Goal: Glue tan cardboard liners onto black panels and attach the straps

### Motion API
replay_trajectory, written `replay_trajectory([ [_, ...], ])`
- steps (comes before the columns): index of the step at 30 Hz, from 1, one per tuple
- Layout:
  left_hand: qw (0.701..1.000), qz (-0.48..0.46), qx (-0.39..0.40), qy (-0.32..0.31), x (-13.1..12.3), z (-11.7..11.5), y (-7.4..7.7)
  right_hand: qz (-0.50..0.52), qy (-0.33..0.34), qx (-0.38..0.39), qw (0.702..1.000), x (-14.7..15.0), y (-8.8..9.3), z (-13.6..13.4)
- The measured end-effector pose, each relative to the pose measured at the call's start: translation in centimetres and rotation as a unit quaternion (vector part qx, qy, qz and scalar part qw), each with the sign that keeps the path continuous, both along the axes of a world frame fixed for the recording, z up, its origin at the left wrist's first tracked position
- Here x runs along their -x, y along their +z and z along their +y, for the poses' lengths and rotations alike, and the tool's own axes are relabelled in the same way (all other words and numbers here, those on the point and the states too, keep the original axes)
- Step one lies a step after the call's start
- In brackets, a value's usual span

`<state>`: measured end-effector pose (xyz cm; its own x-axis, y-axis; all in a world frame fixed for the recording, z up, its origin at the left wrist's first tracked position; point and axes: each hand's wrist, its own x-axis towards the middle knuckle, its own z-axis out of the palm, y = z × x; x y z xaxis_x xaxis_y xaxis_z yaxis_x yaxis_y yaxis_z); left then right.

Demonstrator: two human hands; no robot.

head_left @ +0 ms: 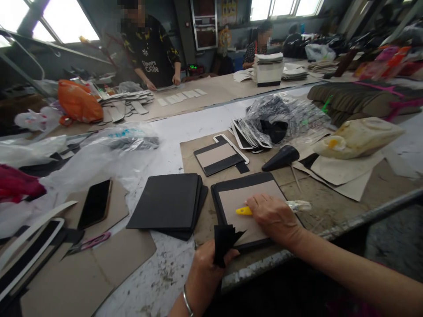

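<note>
My right hand (272,216) is closed around a brush with a yellow handle (243,211). The brush's whitish, clumped end (300,205) sticks out on the hand's far side. Beneath that hand lies a black panel with a beige face (231,200), near the table's front edge. My left hand (206,262), a silver bangle on its wrist, grips folded black strips of material (223,244) at the panel's lower left corner. Left of the panel sits a stack of black square panels (163,200). Behind it is a smaller beige-and-black panel (218,157).
A dark cone (280,158) and a stained plastic container (360,137) are at the right. At the left lie a phone (95,204), a pink cutter (94,241) and beige sheets. Clear plastic wrap (291,114) is further back. One person (150,53) stands across the table; others sit behind.
</note>
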<state>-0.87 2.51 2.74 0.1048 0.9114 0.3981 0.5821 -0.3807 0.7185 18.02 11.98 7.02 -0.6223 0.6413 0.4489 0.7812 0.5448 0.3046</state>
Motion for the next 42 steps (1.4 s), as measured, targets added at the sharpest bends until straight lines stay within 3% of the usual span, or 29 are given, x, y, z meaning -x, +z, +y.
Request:
replay_trajectory([
  [4,0.999,-0.026,0.033,0.006,0.0,0.0,-0.2,-0.003,0.005,0.009,1.000,-0.4,-0.6,0.0],
  [7,0.988,-0.057,0.136,0.035,-0.1,0.2,0.2,-0.011,0.021,-0.007,1.000,-0.6,0.0,0.3],
  [10,0.954,-0.114,0.269,0.064,-0.1,0.5,1.0,-0.006,0.032,-0.040,0.999,-1.1,2.4,0.1],
  [13,0.917,-0.238,0.319,0.033,0.3,0.7,1.9,0.140,0.038,0.005,0.989,-1.3,6.3,-1.5],
  [16,0.892,-0.319,0.319,0.008,0.6,0.9,2.5,0.360,-0.002,0.145,0.922,-0.8,9.6,-3.5],
  [18,0.890,-0.323,0.322,0.007,0.8,1.1,2.7,0.461,-0.031,0.222,0.859,0.1,10.4,-4.6],
  [22,0.885,-0.324,0.334,0.001,0.7,1.4,2.6,0.580,-0.045,0.280,0.763,1.8,8.5,-5.3],
  [26,0.879,-0.330,0.345,-0.005,0.5,1.5,2.3,0.625,-0.063,0.292,0.722,3.0,5.6,-5.1],
  [29,0.881,-0.320,0.348,-0.003,0.6,1.6,2.2,0.614,-0.077,0.281,0.734,3.3,4.3,-5.0],
  [32,0.887,-0.302,0.350,0.000,0.7,1.6,2.4,0.568,-0.109,0.238,0.780,2.5,3.9,-5.0],
  [37,0.888,-0.281,0.365,0.011,0.7,1.6,2.3,0.478,-0.159,0.136,0.853,-0.9,3.9,-4.9],
  [42,0.891,-0.258,0.372,0.024,0.7,1.6,2.1,0.389,-0.190,0.059,0.900,-4.8,4.2,-4.8],
])
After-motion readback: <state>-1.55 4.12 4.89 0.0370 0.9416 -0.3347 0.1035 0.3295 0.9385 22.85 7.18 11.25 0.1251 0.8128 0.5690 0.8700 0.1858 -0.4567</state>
